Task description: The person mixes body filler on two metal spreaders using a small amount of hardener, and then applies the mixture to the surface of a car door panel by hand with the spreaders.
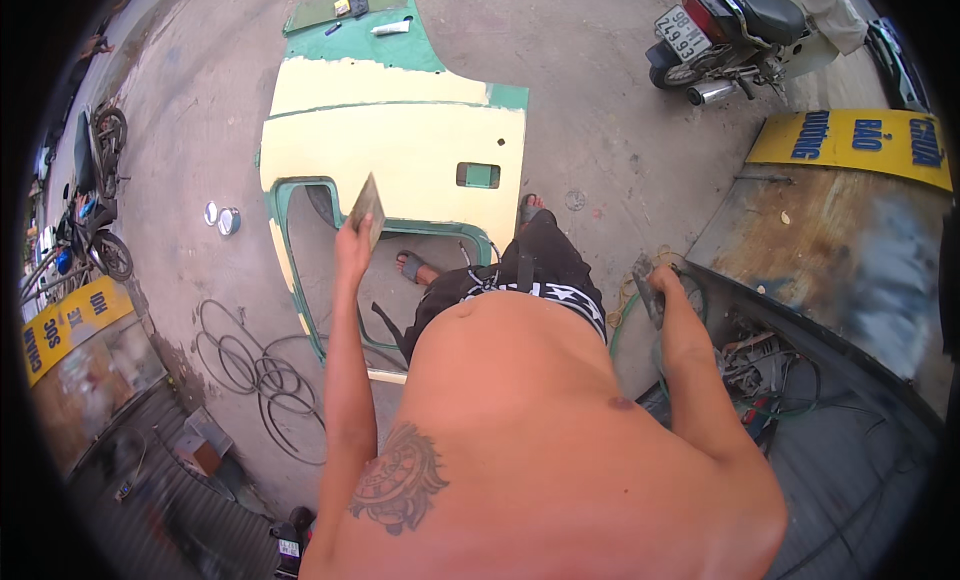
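Note:
My left hand (352, 248) grips a thin, flat, greyish-brown plate (369, 206) with a pointed upper corner. The plate is held up over the cut-out opening of a large vehicle body panel (390, 130). Pale yellow filler covers most of that panel, and green shows at its top and along its edges. Out to my right side, my right hand (662, 277) is closed round a flat, dark grey blade-like tool (647, 292); its exact kind is hard to make out. The right hand is well apart from the panel.
A white tube (391, 27) lies on the panel's green top. An open can (229, 221) stands left of the panel. A coiled hose (265, 375) lies at left. A motorbike (735, 35) is parked at far right, near a yellow sign (855, 148); more motorbikes (95, 195) stand at far left.

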{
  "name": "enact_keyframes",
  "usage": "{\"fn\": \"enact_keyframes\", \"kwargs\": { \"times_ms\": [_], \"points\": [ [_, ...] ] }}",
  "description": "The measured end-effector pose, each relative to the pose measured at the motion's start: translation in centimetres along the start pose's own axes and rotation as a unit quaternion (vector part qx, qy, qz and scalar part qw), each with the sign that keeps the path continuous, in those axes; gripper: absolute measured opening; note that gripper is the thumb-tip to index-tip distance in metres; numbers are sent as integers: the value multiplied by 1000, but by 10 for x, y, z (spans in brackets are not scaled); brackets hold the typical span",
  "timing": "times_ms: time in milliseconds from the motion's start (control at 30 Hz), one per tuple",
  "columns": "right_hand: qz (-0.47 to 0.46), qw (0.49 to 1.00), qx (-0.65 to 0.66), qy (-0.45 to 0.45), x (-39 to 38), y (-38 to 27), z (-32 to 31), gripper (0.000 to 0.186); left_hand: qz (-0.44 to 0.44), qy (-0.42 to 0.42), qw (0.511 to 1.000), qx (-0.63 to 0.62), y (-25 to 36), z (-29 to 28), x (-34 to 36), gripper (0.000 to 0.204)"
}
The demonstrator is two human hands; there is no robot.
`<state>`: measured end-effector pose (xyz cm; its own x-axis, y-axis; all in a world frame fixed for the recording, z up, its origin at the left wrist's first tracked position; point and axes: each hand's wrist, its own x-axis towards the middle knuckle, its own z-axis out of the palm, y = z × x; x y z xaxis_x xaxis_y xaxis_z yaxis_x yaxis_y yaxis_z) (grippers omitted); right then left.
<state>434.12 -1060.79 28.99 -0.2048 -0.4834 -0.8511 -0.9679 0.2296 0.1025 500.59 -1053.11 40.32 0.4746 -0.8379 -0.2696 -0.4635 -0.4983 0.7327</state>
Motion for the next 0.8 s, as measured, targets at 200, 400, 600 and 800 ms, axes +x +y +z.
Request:
{"fn": "enact_keyframes", "kwargs": {
  "times_ms": [200, 400, 600, 800],
  "points": [
    [25, 973, 202, -105, -23, 65, 145, 45, -588, 179, 761, -206, -229, -86, -239, 45],
    [-133, 988, 76, -23, 23, -22, 41, 45, -565, 206, 783, -158, -199, -93, -378, 51],
    [-225, 963, 43, 139, 58, -149, -134, 46, -370, 136, 919, -12, -202, -94, -318, 51],
    [-282, 901, 118, 307, -30, -240, -200, 43, -326, 162, 928, -81, -253, -137, -290, 51]
  ]
}}
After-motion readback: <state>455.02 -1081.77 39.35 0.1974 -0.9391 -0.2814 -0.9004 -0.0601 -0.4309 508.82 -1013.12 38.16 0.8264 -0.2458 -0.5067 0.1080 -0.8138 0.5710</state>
